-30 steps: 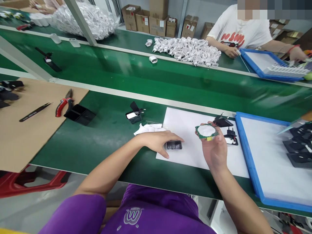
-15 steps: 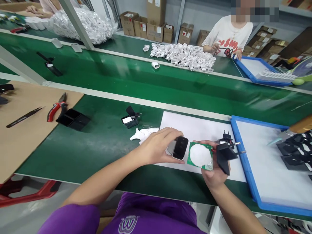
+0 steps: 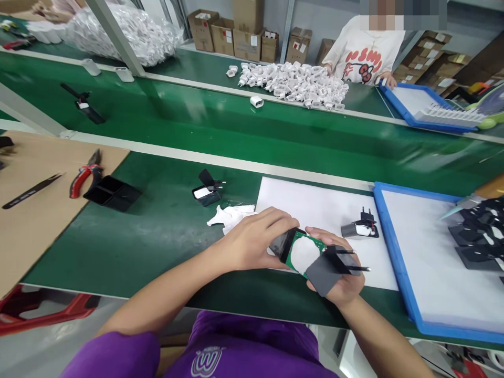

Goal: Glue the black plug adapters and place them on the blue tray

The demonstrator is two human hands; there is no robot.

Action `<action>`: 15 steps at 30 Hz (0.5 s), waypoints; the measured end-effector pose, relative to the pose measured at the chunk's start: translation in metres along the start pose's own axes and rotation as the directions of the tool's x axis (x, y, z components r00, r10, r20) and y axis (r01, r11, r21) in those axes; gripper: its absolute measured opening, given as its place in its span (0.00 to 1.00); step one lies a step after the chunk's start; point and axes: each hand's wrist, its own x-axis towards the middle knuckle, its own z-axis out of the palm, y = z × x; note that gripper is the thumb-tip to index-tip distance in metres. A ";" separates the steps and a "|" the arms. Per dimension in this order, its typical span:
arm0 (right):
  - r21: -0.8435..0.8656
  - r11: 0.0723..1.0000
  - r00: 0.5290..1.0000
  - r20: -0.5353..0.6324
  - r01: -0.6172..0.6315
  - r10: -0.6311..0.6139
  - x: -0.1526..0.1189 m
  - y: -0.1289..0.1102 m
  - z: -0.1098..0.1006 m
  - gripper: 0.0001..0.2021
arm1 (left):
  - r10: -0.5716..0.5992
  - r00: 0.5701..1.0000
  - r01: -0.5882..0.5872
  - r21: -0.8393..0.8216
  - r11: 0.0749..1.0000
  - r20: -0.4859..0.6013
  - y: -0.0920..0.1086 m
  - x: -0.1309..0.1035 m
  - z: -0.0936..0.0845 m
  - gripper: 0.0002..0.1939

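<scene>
My left hand [image 3: 255, 239] is closed around a dark plastic charger housing [image 3: 280, 244], its mouth facing right. In my right hand [image 3: 346, 278] is a green circuit board [image 3: 293, 258] with a round white patch, joined to a black plug cover [image 3: 328, 269] with two metal pins. The board's left end is at the mouth of the housing, seemingly partly inside it. Behind my right hand, a partly assembled black charger [image 3: 360, 228] lies on white paper [image 3: 311, 197]. A crumpled white cloth or tissue [image 3: 230, 216] is beyond my left hand.
On the left lie red-handled pliers [image 3: 85, 173], tweezers [image 3: 32, 190] and a black two-cell housing [image 3: 112, 193]. An opened charger [image 3: 207, 189] sits mid-table. A blue-rimmed tray [image 3: 397, 262] stands at right, below a glue-like nozzle [image 3: 459, 206]. Across the bench, a person [image 3: 366, 52] is near piled white adapters [image 3: 293, 84].
The circuit board and housing, apart before, have come together. My right hand has moved left and turned the plug cover, uncovering the charger on the paper.
</scene>
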 end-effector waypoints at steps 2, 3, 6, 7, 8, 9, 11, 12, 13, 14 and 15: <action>-0.034 0.999 1.000 0.008 0.011 -0.011 0.001 -0.001 0.000 0.28 | 0.001 1.000 -0.001 -0.004 1.000 0.001 0.000 0.000 0.000 0.30; -0.043 0.999 1.000 0.006 0.014 -0.014 0.001 -0.001 0.000 0.27 | 0.004 1.000 -0.004 -0.004 1.000 0.001 0.000 0.000 0.000 0.30; -0.043 0.999 1.000 -0.008 0.003 -0.003 0.002 -0.003 0.001 0.26 | 0.021 1.000 -0.021 0.008 1.000 -0.007 0.000 0.000 0.001 0.30; -0.037 0.999 1.000 -0.010 0.001 -0.001 0.002 -0.003 0.001 0.26 | 0.029 0.999 -0.029 0.014 0.999 -0.012 0.000 0.000 0.001 0.30; -0.031 1.000 1.000 -0.011 0.004 -0.004 0.002 -0.004 0.002 0.26 | 0.036 0.999 -0.036 0.018 0.999 -0.017 0.000 0.000 0.001 0.30; -0.027 1.000 1.000 -0.010 0.010 -0.010 0.002 -0.004 0.002 0.27 | 0.041 0.999 -0.041 0.019 0.999 -0.022 0.000 -0.001 0.001 0.30; -0.029 0.999 1.000 -0.004 0.027 -0.027 0.002 -0.004 0.002 0.28 | 0.047 0.999 -0.046 0.012 0.999 -0.025 0.001 -0.001 0.001 0.29; -0.034 0.999 0.999 0.003 0.034 -0.034 0.003 -0.004 0.002 0.28 | 0.044 0.999 -0.044 0.008 0.999 -0.024 0.001 -0.001 0.002 0.29; -0.040 0.998 0.999 0.011 0.042 -0.042 0.003 -0.004 0.001 0.28 | 0.038 0.999 -0.038 0.003 0.999 -0.020 0.001 -0.001 0.002 0.29; -0.043 0.998 0.999 0.018 0.049 -0.048 0.003 -0.004 0.001 0.27 | 0.032 0.999 -0.032 -0.001 0.999 -0.017 0.001 -0.001 0.002 0.29; -0.043 0.997 0.998 0.018 0.057 -0.056 0.002 -0.004 0.001 0.27 | 0.029 0.999 -0.029 -0.004 1.000 -0.016 0.000 -0.001 0.002 0.29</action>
